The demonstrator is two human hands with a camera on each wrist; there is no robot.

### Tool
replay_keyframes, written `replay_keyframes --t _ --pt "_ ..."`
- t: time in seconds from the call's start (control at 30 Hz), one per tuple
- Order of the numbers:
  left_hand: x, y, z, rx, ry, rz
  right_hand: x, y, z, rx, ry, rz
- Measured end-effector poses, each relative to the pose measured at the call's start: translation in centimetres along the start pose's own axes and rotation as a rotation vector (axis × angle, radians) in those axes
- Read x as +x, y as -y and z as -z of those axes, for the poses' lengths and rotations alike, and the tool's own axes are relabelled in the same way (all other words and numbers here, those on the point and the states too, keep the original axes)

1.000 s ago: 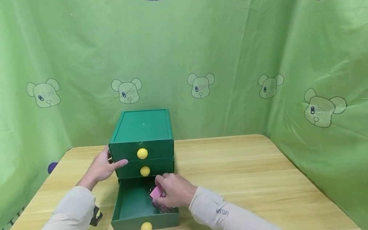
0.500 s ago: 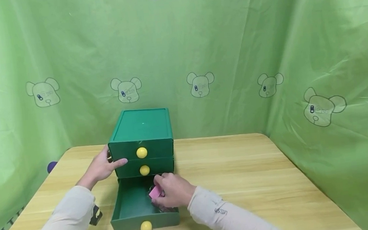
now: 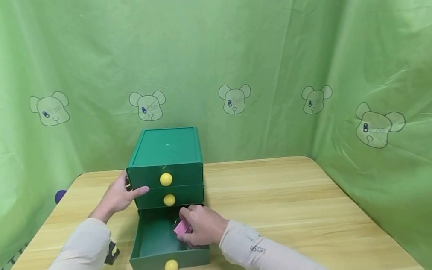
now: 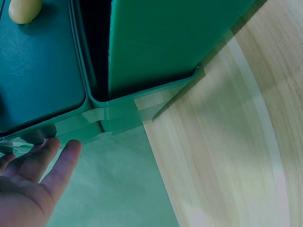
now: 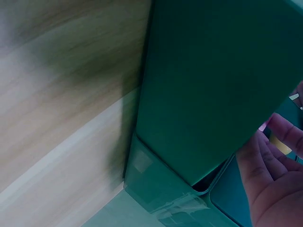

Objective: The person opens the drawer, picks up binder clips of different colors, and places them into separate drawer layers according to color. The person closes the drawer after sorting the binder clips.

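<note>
A green cabinet [image 3: 167, 147] with yellow ball knobs stands on the table. Its bottom drawer [image 3: 170, 262] is pulled out, while the two above are closed. My left hand [image 3: 118, 196] lies against the cabinet's left side, thumb stretched across the front. In the left wrist view, the fingertips [image 4: 71, 146] touch the side near its front edge. Inside the open drawer, toward its right, my right hand [image 3: 202, 225] pinches a small pink block-like piece [image 3: 181, 227]. A thin wire loop shows beside that piece. Dark, shiny bits beneath the right hand are mostly hidden by it.
The wooden table [image 3: 284, 214] spreads out to the right of the cabinet. Green cloth [image 3: 262, 45] with bear-head prints hangs behind and at both sides. A small black object [image 3: 112, 253] with a yellowish spot shows beside the left sleeve.
My right hand and the pink piece have shifted very slightly to the left within the drawer. My left hand stays at the cabinet's side, and the drawers have not moved.
</note>
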State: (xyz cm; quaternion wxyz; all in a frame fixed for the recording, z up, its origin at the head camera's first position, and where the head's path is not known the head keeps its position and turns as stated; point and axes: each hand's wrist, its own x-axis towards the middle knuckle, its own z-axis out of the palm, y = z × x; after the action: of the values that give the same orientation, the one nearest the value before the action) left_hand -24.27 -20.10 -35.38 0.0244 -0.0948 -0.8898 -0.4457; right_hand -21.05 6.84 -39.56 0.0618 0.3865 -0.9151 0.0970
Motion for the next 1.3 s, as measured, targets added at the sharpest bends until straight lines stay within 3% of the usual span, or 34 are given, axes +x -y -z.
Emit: replay_keyframes --t 0.33,1.3 --pt "0.0 -0.1 0.1 0.006 0.005 -0.005 0.1 -0.1 0.0 -0.045 -0.038 0.079" --pt "-0.6 0.0 -0.2 0.015 -0.016 0.000 -0.6 -0.9 1.0 0.163 -0.094 -0.049"
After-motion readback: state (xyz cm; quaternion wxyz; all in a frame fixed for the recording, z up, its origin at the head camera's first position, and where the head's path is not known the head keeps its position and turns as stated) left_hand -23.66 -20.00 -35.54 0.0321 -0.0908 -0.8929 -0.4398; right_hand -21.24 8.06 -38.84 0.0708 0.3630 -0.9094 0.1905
